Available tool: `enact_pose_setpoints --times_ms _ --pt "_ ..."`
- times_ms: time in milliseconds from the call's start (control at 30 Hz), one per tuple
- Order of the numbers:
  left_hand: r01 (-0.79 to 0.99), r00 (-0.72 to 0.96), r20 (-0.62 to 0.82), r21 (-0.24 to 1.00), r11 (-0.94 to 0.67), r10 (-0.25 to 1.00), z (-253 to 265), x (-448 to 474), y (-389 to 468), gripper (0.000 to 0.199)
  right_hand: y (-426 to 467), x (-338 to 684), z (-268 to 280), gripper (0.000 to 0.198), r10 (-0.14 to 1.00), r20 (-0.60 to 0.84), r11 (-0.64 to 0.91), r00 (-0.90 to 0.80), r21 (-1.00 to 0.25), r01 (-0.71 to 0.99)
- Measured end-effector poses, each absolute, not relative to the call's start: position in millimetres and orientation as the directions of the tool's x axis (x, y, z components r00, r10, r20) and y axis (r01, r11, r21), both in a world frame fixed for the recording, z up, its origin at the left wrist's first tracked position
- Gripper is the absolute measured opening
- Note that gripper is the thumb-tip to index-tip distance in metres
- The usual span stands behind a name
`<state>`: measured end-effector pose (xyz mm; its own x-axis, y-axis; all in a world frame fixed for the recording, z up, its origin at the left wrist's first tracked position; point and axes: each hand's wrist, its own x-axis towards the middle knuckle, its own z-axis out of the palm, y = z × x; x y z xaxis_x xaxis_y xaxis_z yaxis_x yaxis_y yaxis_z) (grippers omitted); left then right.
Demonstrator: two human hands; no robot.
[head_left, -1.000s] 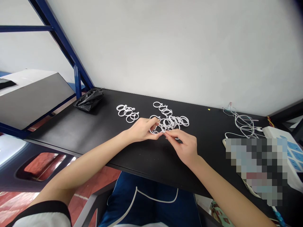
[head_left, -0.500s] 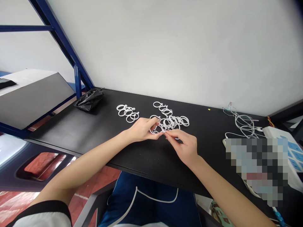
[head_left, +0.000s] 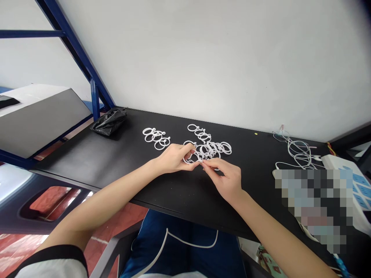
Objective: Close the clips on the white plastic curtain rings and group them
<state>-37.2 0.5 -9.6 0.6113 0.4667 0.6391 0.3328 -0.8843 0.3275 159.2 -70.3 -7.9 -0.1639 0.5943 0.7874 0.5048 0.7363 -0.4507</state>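
Left bare hand and right bare hand grip a thin white round ring by fingertips, beside the white ring pile on the flat black tabletop

A crumpled black plastic bag lies on the black table at its far left corner, beside a dark blue metal frame. Rightward, tangled thin white cables lie near a white power strip with blue faces. A small yellow speck sits near the pale wall.
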Motion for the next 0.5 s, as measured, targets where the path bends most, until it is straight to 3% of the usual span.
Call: enact_pose_setpoints --times_ms 200,500 --pt "0.338 0.611 0.641 0.320 -0.885 0.465 -9.2 -37.6 1.4 0.026 -70.6 157.3 -7.1 0.013 0.597 0.787 0.741 -0.158 -0.466 0.484" --pt "0.458 0.655 0.595 0.176 -0.871 0.465 0.8 -48.8 10.7 0.033 -72.5 155.5 -2.2 0.014 0.645 0.738 0.727 -0.198 -0.512 0.458"
